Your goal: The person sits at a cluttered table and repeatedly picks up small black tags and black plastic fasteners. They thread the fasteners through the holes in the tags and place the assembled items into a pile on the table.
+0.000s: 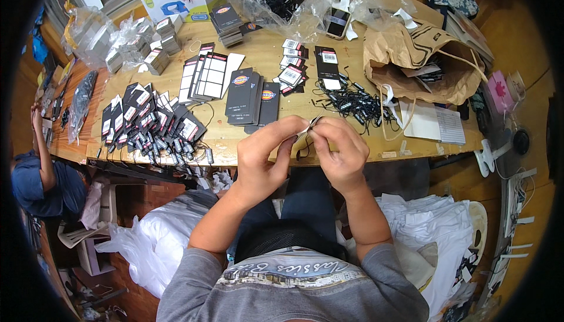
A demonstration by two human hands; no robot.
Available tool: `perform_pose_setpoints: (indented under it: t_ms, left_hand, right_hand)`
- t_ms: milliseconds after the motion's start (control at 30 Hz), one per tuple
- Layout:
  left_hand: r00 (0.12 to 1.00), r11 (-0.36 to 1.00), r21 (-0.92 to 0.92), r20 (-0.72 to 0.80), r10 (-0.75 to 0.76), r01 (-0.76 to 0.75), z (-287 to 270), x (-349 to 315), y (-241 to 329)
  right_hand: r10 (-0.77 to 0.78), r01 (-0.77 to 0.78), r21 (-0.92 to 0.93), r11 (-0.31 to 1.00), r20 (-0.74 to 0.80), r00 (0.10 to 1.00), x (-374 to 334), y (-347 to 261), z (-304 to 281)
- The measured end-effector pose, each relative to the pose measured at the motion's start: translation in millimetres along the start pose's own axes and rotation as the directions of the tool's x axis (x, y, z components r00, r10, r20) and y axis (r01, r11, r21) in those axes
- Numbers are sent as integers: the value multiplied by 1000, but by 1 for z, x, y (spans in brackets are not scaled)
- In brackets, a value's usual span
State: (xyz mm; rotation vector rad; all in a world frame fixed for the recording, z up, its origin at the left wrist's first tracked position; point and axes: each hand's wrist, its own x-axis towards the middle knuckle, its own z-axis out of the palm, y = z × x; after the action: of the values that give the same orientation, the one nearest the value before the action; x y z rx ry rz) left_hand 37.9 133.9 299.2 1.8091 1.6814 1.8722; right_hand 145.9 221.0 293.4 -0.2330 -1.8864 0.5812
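Observation:
At the table's front edge, my left hand [267, 149] and my right hand [341, 152] meet fingertip to fingertip. Both pinch a small black-and-white hang tag [311, 125], seen nearly edge-on and partly hidden by the fingers. Something dark, like a cord, dangles under it. Just beyond my hands lie stacked dark grey hang tags [244, 96] with a coloured emblem. To the right sits a tangle of black tag cords [358, 103]. Black tags with white stickers and cords [153, 119] are heaped to the left.
Sticker sheets [202, 75], a row of stickered tags [292, 69] and small bundled stacks [157, 61] cover the wooden table [258, 40]. A brown paper bag [405, 58] and a phone [338, 22] stand right. White plastic [158, 234] and white cloth [429, 234] flank my legs. Another person [47, 181] sits far left.

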Motion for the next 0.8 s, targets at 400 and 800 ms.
perform_pose_setpoints:
  t_ms: [400, 800]
  left_hand:
    - [940, 890, -311, 180, -290, 334, -8, 2, 3]
    - [894, 616, -675, 152, -422, 406, 10, -6, -17]
  right_hand:
    - [304, -286, 377, 881, 14, 953, -14, 7, 1]
    - [318, -368, 316, 875, 198, 927, -6, 2, -3]
